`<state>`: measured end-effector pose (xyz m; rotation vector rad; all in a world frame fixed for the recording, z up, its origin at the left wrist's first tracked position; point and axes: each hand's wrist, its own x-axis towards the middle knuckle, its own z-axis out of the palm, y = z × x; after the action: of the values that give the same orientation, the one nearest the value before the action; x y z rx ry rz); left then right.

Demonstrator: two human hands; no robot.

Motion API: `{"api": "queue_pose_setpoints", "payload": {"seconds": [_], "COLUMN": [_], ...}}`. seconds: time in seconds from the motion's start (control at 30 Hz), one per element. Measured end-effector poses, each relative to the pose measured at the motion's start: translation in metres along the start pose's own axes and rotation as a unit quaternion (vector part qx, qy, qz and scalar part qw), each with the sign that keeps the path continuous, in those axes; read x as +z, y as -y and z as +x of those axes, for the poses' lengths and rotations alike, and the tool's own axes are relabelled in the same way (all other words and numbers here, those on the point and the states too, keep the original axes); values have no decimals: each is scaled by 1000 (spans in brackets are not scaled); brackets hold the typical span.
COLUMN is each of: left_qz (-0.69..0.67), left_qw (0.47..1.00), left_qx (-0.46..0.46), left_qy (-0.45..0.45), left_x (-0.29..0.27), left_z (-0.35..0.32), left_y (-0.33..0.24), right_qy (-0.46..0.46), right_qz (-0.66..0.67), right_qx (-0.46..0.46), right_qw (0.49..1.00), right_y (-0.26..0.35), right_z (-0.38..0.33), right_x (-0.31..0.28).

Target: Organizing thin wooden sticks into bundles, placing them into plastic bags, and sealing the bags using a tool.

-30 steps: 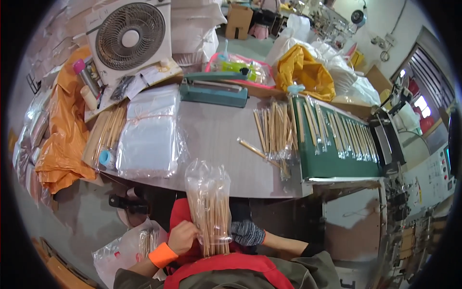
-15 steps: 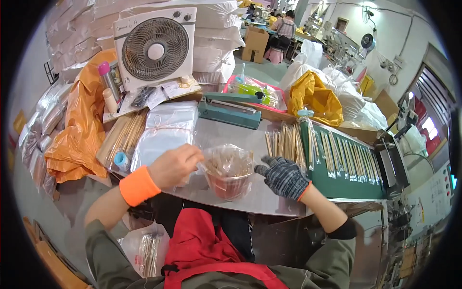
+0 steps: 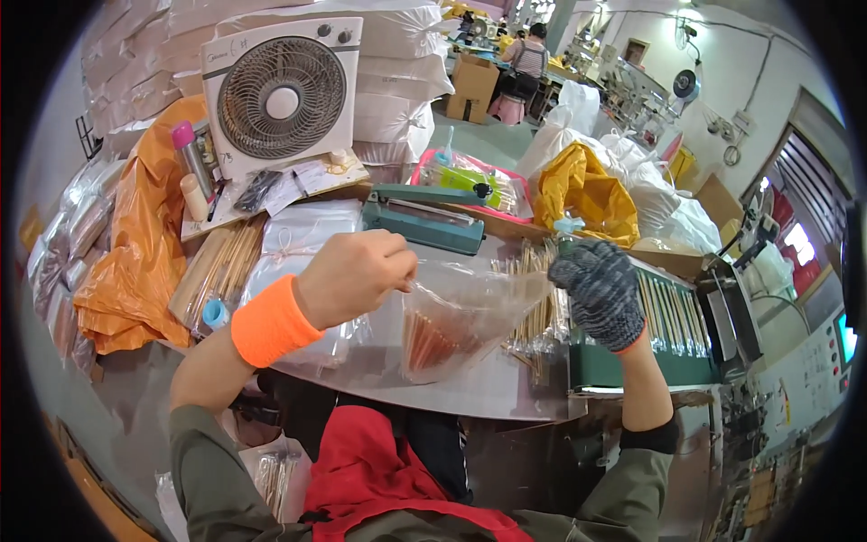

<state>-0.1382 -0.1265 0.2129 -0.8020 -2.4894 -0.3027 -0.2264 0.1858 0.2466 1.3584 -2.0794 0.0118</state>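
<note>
A clear plastic bag [image 3: 492,303] is stretched wide between my hands over the front of the table. My bare left hand [image 3: 357,275], below an orange wristband, pinches its upper left edge. The upper right corner is gripped by my right hand [image 3: 598,294], in a grey knitted glove with closed fingers. Low in the bag, thin reddish-brown pieces [image 3: 435,341] show through the film; their exact kind is unclear. Just behind the bag's right side lie wrapped wooden sticks [image 3: 542,341], partly hidden by the bag and the glove.
A teal bar sealer [image 3: 423,219] stands behind the bag. Flat plastic bags [image 3: 312,226] and loose sticks [image 3: 219,262] lie left, below a box fan [image 3: 282,101]. On the right, wrapped sticks [image 3: 673,307] line a green board [image 3: 601,369]. A pink tray [image 3: 524,192] sits at the back.
Both hands have risen and moved right, my right hand farther. The bag, earlier bunched and rounded between them, is now pulled out wide, its right corner drawn up. My right fingers have closed on it.
</note>
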Motion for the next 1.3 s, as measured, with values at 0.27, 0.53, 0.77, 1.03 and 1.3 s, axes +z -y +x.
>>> {"api": "queue_pose_setpoints", "payload": {"seconds": [0.27,0.53,0.77,1.03,1.3], "left_qz": [-216,-497,-670,-733,-509], "left_qw": [975,688,559,441,703], "left_qx": [-35,-304,-462,-517,-476], "left_qy": [-28,-432,-160,-22,-140], "left_x": [4,110,214,265,293], "left_z": [21,-5,-20,2,2], "left_y": [-11,-38,48,162,175], "right_qy": [-17,133,130,-55,-157], "right_qz": [165,48,-137,318,283], "right_qx": [86,-31,-15,307,329], "right_qw": [982,989,982,895,887], "right_y": [3,49,-41,-121,-111], "right_z": [12,29,102,152,50], "right_x": [-2,110,287,317,417]}}
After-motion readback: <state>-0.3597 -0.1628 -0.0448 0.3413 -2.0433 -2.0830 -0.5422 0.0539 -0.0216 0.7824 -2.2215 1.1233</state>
